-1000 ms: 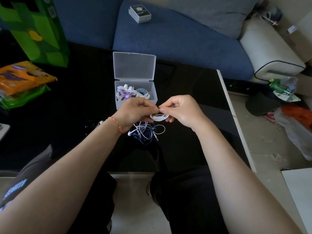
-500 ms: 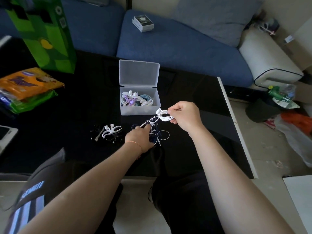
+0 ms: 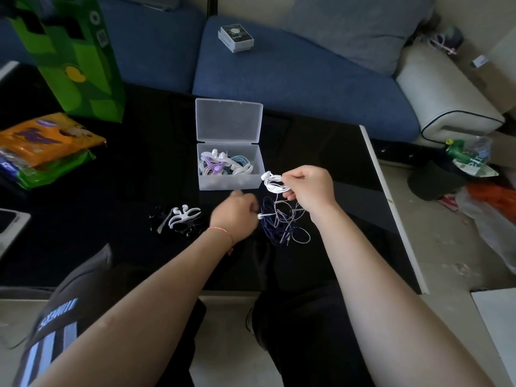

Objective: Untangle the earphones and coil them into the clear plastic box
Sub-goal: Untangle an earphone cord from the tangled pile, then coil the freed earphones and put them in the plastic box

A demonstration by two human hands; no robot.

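Since half a second ago the left hand (image 3: pixel 237 212) has stayed low on the black table (image 3: pixel 125 169), its curled fingers at the edge of the tangle, and whether they pinch a cord I cannot tell; the right hand (image 3: pixel 310 188) holds its place just right of the box. Behind the table runs a blue sofa (image 3: pixel 293 76) with a small boxed item (image 3: pixel 236 38) lying on its seat. A green bag (image 3: pixel 72 54) stands at the table's far left, with an orange snack pack (image 3: pixel 47 138) lying in front of it. The clear plastic box (image 3: pixel 230 182) sits mid-table, long axis left to right, its hinged lid (image 3: pixel 229 120) open and standing up on the far side; inside lie coiled earphones (image 3: pixel 223 164) in white, purple and light blue. The right hand pinches a small white coil (image 3: pixel 275 182) of earphone cord just beside the box's near right corner, the coil lying roughly sideways with one bud pointing left toward the box. From that coil white cord drops to the tangle (image 3: pixel 282 223) of white and dark blue earphones on the table between the two wrists, where a white bud (image 3: pixel 261 215) sticks out leftward, close to the left hand's fingers. Left of that hand, white and black ear hooks (image 3: pixel 181 217) lie in a small heap.
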